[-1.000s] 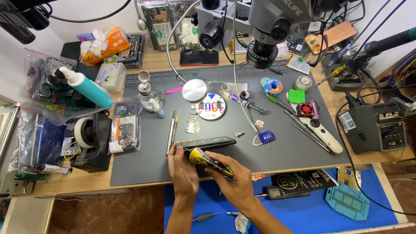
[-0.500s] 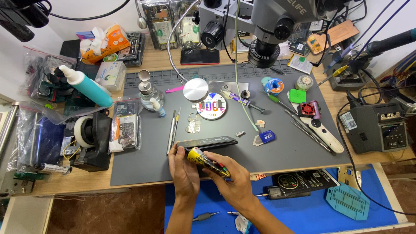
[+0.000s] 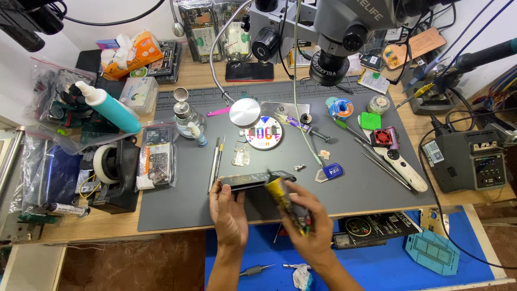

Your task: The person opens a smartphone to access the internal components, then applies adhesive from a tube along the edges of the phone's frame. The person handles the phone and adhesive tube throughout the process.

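Note:
My left hand grips a dark phone held on edge over the front of the grey work mat. My right hand holds a yellow and black glue tube, its tip touching the right part of the phone's upper edge. Both forearms come up from the bottom of the view. Two tweezers lie just behind the phone on the mat.
A microscope head hangs over the mat's back. A small circuit board, a round parts dish, a blue pick and a white-handled tool lie on the mat. A tape dispenser stands left, a grey power unit right.
The glue tube has swung from lying nearly flat along the phone to pointing steeply up at its edge. My right hand has shifted right and towards me. The phone stays put.

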